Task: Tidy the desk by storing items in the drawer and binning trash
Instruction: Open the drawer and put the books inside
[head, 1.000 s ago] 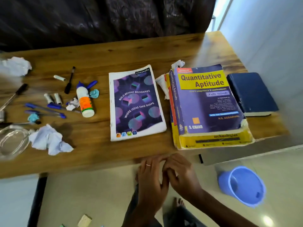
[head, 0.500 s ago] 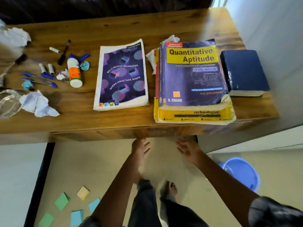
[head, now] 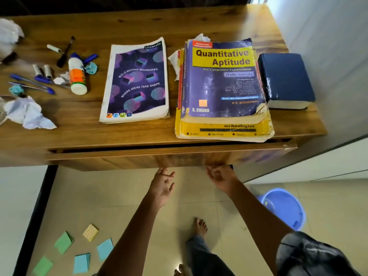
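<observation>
The wooden desk (head: 179,22) has a drawer (head: 119,158) under its front edge, slid out a little, with a dark gap above its front panel. My left hand (head: 162,183) is palm up just below the panel, fingers spread and relaxed. My right hand (head: 221,176) hooks its curled fingers under the panel's lower edge. On the desk lie a purple notebook (head: 137,82), a stack of books topped by Quantitative Aptitude (head: 223,82), a dark blue book (head: 284,78), a glue bottle (head: 76,76), several pens (head: 31,82) and crumpled paper (head: 27,113).
A blue bin (head: 282,208) stands on the tiled floor at the right, below the desk. Several green, blue and yellow sticky-note pads (head: 83,250) lie on the floor at the lower left. A white wall runs along the right. My bare foot (head: 201,228) is below the drawer.
My hands separated and reached up under the desk's front edge. The drawer has slid out slightly, opening a gap. The camera view moved closer over the desk.
</observation>
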`<state>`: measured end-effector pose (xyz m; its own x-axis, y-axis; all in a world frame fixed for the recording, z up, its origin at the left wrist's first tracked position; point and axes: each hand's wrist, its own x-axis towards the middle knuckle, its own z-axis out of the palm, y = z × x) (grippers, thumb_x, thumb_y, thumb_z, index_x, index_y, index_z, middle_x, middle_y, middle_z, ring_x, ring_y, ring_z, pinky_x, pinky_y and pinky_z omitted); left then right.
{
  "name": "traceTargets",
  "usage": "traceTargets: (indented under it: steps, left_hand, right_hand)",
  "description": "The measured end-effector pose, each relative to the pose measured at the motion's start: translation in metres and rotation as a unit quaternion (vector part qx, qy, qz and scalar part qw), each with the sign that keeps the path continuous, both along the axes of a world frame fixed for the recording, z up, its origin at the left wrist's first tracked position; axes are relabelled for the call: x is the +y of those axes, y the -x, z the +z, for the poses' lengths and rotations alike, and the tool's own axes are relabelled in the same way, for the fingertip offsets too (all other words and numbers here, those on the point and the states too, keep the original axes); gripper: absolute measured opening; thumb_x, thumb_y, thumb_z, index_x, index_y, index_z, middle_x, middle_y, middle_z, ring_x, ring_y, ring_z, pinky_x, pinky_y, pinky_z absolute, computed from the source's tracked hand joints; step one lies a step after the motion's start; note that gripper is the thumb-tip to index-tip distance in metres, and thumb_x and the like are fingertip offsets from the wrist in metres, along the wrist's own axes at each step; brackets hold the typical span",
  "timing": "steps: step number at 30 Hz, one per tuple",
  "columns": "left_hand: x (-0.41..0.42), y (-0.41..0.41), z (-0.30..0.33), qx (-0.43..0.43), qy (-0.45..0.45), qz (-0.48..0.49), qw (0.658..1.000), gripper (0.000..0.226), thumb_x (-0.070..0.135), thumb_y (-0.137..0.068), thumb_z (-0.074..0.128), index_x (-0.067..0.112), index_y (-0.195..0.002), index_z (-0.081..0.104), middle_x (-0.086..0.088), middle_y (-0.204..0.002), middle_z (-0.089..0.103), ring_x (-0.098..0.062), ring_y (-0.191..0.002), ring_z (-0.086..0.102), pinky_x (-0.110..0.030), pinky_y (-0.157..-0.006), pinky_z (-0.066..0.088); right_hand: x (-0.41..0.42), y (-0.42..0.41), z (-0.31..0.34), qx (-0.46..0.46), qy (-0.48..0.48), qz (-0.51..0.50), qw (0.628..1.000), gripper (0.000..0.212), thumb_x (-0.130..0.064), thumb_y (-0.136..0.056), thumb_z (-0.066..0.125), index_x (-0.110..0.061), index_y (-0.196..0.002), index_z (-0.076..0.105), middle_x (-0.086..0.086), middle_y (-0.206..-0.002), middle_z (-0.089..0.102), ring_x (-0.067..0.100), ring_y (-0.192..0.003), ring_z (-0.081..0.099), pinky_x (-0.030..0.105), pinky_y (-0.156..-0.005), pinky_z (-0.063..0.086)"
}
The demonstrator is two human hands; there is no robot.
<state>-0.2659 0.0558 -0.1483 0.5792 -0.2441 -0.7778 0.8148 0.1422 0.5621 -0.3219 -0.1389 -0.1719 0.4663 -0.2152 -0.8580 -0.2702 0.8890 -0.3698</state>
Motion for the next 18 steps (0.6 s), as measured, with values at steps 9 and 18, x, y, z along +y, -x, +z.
traceTargets:
  steps: [9,18]
  left_hand:
    - [0.033,0.069,0.008,0.021,0.024,0.025,0.999,0.062,-0.013,-0.089,0.034,0.019,-0.142,0.038,0.005,-0.145,0.041,-0.016,-0.122,0.047,-0.032,-0.09,0.035]
    - [0.062,0.149,0.035,-0.014,-0.132,-0.13,0.983,0.036,0.015,-0.101,0.035,0.01,-0.134,0.049,-0.005,-0.139,0.05,-0.024,-0.127,0.048,-0.037,-0.108,0.033]
  right_hand:
    - [0.03,0.069,0.008,-0.007,0.005,0.021,1.0,0.031,0.021,-0.083,0.033,-0.003,-0.088,0.053,0.017,-0.097,0.057,0.024,-0.089,0.057,0.034,-0.078,0.049]
    - [0.083,0.161,0.049,0.097,0.265,0.266,0.922,0.018,-0.002,-0.094,0.044,-0.01,-0.085,0.057,0.01,-0.092,0.062,0.021,-0.081,0.058,0.027,-0.064,0.044]
